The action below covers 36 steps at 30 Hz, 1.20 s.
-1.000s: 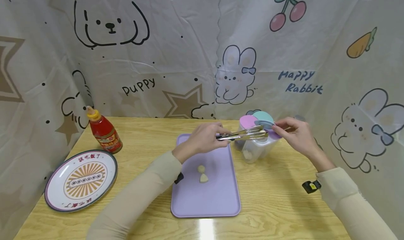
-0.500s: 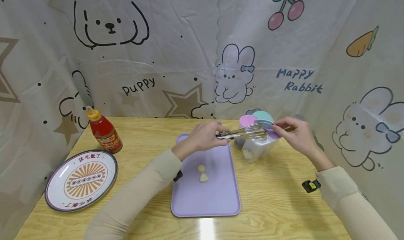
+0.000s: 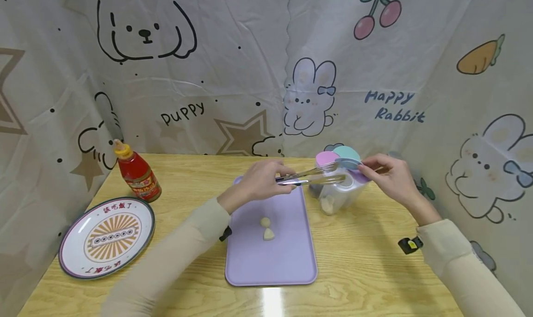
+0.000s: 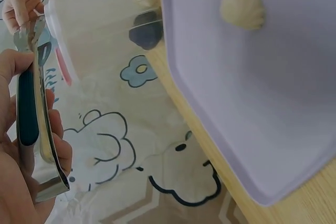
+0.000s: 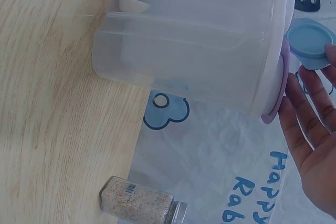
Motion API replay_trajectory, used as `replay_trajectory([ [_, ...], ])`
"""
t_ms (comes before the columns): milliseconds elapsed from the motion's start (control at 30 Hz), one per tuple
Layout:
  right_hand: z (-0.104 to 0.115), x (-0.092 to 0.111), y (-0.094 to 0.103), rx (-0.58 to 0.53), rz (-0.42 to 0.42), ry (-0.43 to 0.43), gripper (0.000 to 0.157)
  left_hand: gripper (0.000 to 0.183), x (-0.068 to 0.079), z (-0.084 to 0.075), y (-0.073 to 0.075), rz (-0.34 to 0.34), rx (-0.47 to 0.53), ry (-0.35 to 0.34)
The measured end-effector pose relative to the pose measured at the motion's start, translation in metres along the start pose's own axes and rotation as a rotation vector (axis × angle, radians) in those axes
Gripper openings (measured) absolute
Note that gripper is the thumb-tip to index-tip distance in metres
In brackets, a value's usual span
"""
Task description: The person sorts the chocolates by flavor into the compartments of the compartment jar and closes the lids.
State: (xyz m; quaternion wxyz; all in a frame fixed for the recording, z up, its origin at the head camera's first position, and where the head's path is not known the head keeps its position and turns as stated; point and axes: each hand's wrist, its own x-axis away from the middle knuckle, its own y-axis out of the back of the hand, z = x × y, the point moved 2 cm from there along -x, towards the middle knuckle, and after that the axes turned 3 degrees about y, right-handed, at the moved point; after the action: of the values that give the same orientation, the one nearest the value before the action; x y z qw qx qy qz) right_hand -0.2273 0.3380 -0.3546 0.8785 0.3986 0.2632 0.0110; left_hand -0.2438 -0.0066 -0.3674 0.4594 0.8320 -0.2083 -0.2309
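Note:
My left hand (image 3: 266, 180) grips a pair of metal tongs (image 3: 314, 183) by their dark-padded arms. The tips, spread apart, lie over the open compartment of a clear multi-compartment storage container (image 3: 339, 195). My right hand (image 3: 387, 176) pinches the container's raised blue lid (image 5: 310, 40), its other fingers at the edge of the purple lid (image 5: 283, 77). Pale pieces (image 3: 328, 205) lie at the container's bottom; something dark (image 4: 146, 30) sits in another compartment. Two whitish pieces, one round (image 3: 265, 222) and one wedge-like (image 3: 268, 234), lie on a lilac tray (image 3: 272, 266).
A red sauce bottle (image 3: 139, 178) with a yellow cap stands at the left behind an oval patterned plate (image 3: 72, 252). Pink (image 3: 326, 158) and teal (image 3: 346, 153) lids cover other compartments. A glass jar of granules (image 5: 137, 200) stands past the container. A printed cloth (image 3: 233, 76) hangs behind.
My left hand has drawn back slightly to the left with the tongs, whose tips have spread wider. The right hand stays in place, holding the blue lid up.

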Motion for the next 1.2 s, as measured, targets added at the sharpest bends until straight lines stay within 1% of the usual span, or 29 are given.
replay_trajectory([
  [200, 0.000, 0.001, 0.000, -0.007, 0.001, -0.006, 0.010, 0.039, 0.020, 0.012, 0.005, 0.026, -0.025, 0.032],
  [300, 0.000, 0.001, 0.000, -0.006, 0.002, -0.013, 0.010, 0.040, 0.033, 0.021, 0.007, 0.028, -0.043, 0.039],
  [467, 0.001, 0.002, -0.001, 0.006, 0.012, -0.029, 0.012, 0.035, 0.056, 0.037, 0.010, 0.033, -0.079, 0.059],
  [700, 0.001, 0.002, -0.001, 0.004, 0.016, -0.035, 0.013, 0.034, 0.087, 0.055, 0.012, 0.072, -0.090, 0.093],
  [900, 0.001, 0.001, -0.001, -0.017, 0.023, -0.031, 0.013, 0.032, 0.109, 0.068, 0.010, 0.091, -0.078, 0.148],
  [1000, 0.001, 0.002, 0.000, -0.014, 0.024, -0.034, 0.014, 0.030, 0.118, 0.074, 0.008, 0.088, -0.067, 0.169],
  [1200, 0.000, 0.002, 0.000, -0.018, 0.008, -0.014, 0.011, 0.028, 0.133, 0.082, 0.003, 0.105, -0.052, 0.198],
])
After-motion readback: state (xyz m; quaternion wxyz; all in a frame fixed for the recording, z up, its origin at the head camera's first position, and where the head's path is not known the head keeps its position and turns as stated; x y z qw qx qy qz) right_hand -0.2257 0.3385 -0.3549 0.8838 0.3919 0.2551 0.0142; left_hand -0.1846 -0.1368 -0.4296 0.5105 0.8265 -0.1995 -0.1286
